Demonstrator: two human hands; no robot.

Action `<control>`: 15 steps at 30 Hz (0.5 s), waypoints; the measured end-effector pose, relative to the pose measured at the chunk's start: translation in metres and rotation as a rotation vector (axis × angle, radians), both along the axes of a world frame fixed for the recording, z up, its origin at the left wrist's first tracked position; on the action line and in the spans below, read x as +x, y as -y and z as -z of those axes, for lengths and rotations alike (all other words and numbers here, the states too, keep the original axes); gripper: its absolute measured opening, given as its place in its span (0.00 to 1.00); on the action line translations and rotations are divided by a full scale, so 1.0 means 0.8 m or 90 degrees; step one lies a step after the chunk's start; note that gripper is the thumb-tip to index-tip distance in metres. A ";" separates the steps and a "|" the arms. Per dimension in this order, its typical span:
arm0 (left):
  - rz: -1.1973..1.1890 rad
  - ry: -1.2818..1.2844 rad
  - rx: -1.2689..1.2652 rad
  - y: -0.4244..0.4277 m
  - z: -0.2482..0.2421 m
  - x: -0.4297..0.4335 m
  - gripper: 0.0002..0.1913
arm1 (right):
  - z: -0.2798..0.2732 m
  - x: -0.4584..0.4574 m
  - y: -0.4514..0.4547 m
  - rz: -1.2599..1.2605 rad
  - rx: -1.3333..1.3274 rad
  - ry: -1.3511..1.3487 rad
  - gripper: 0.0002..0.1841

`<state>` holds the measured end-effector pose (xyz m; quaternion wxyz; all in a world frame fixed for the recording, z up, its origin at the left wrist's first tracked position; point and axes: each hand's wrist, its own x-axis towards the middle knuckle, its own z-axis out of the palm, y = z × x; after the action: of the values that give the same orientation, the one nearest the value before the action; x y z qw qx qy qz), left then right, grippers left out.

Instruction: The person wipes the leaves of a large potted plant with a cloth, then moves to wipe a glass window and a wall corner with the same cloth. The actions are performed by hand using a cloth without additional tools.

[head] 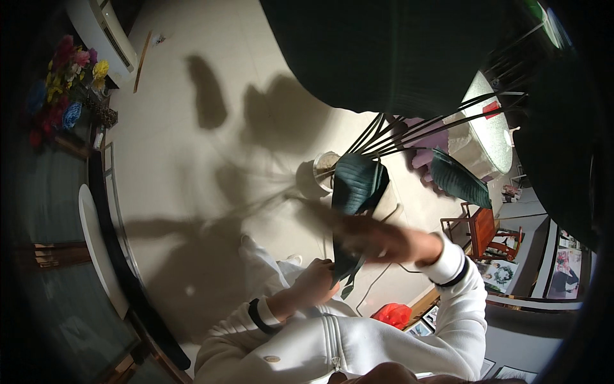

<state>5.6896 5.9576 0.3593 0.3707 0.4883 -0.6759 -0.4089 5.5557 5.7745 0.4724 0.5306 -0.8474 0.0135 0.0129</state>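
A tall potted plant with broad dark green leaves stands before me, its stems (407, 132) fanning out from a white pot (316, 168). My left hand (314, 281) holds the lower edge of one hanging leaf (352, 185) close to my body. Across the same leaf lies my right hand (379, 240), blurred by motion; whether its fingers grip the leaf cannot be made out. A much larger leaf (383, 53) spreads over the top of the view. To the right hangs a smaller leaf (460, 182).
A round table with a pale cloth (489, 129) stands at the right, near a reddish wooden chair (482, 230). A red plastic bag (392, 314) and framed pictures (419, 329) sit lower right. Artificial flowers (72, 115) and an oval white panel (98, 249) are at left. Tiled floor (163, 158) bears shadows.
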 end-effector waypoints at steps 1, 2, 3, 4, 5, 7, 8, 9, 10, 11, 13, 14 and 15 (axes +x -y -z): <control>-0.009 0.010 0.005 0.000 -0.002 -0.002 0.05 | 0.004 0.009 -0.016 -0.097 -0.040 -0.003 0.30; 0.015 -0.013 0.138 0.000 -0.004 -0.004 0.09 | 0.009 0.017 -0.030 -0.180 -0.069 -0.041 0.34; -0.056 0.009 -0.032 -0.003 -0.007 -0.005 0.13 | 0.018 0.026 -0.039 -0.188 -0.116 -0.059 0.38; -0.085 -0.016 -0.090 -0.002 -0.008 -0.007 0.13 | 0.025 0.033 -0.036 -0.193 -0.183 -0.126 0.36; -0.102 -0.042 -0.086 -0.006 -0.009 -0.006 0.11 | 0.031 0.039 -0.035 -0.215 -0.251 -0.223 0.34; -0.087 -0.011 -0.035 -0.005 -0.008 -0.007 0.07 | 0.042 0.055 -0.026 -0.235 -0.356 -0.126 0.19; -0.055 0.048 0.012 -0.004 -0.006 -0.007 0.06 | 0.047 0.063 -0.023 -0.286 -0.451 -0.104 0.14; -0.022 0.107 0.059 -0.003 -0.004 -0.008 0.06 | 0.051 0.071 -0.018 -0.323 -0.562 -0.079 0.10; 0.003 0.137 0.074 -0.005 -0.002 -0.005 0.08 | 0.053 0.077 -0.009 -0.310 -0.572 -0.029 0.05; 0.044 0.160 0.085 -0.003 0.001 -0.006 0.08 | 0.057 0.081 -0.001 -0.328 -0.608 -0.120 0.05; 0.113 0.235 0.119 -0.005 0.006 -0.002 0.09 | 0.065 0.090 0.026 -0.333 -0.650 -0.232 0.06; 0.054 0.163 0.072 -0.008 0.007 0.000 0.07 | 0.072 0.092 0.041 -0.290 -0.641 -0.230 0.07; 0.025 0.129 0.054 -0.009 0.008 0.001 0.07 | 0.079 0.092 0.057 -0.240 -0.630 -0.246 0.09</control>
<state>5.6906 5.9645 0.3528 0.2717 0.5288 -0.7016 -0.3929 5.6296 5.7288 0.4094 0.0463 -0.9652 -0.0370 0.2547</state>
